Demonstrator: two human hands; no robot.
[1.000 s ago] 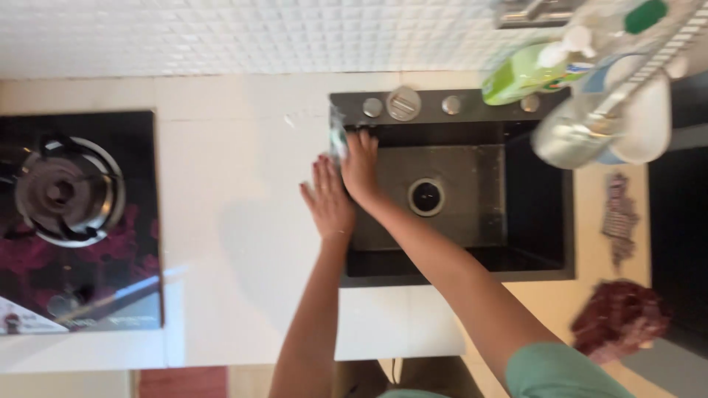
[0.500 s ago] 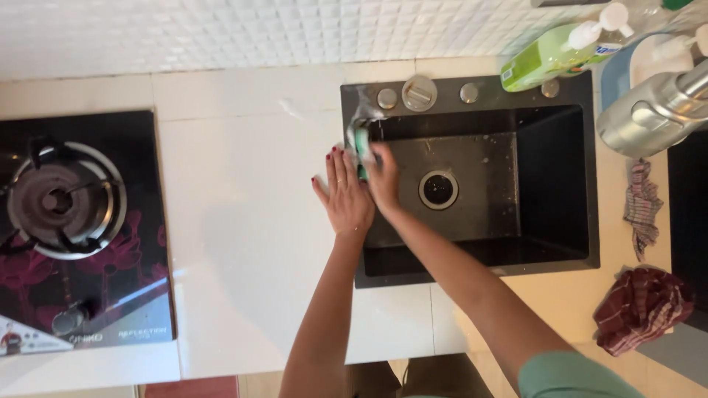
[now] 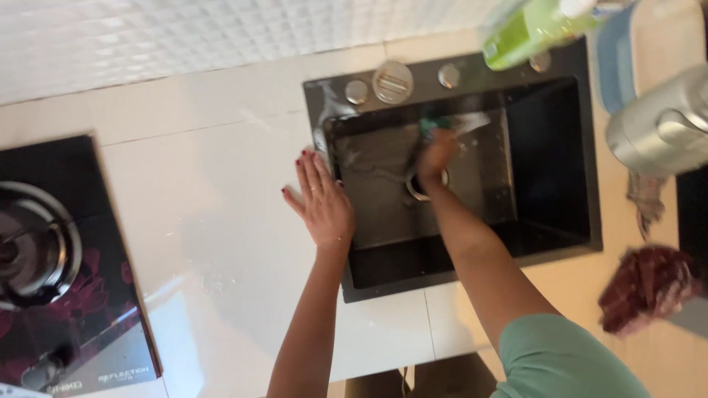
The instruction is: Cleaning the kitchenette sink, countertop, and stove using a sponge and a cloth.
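One green sponge, gripped in the right hand against the far wall of the black sink, lies right of the left hand, spread flat on the white counter.

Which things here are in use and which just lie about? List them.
In use: right hand rubbing a green sponge inside the black sink; left hand flat on the counter.

Lying about: stove, green bottle, steel kettle, red cloth.
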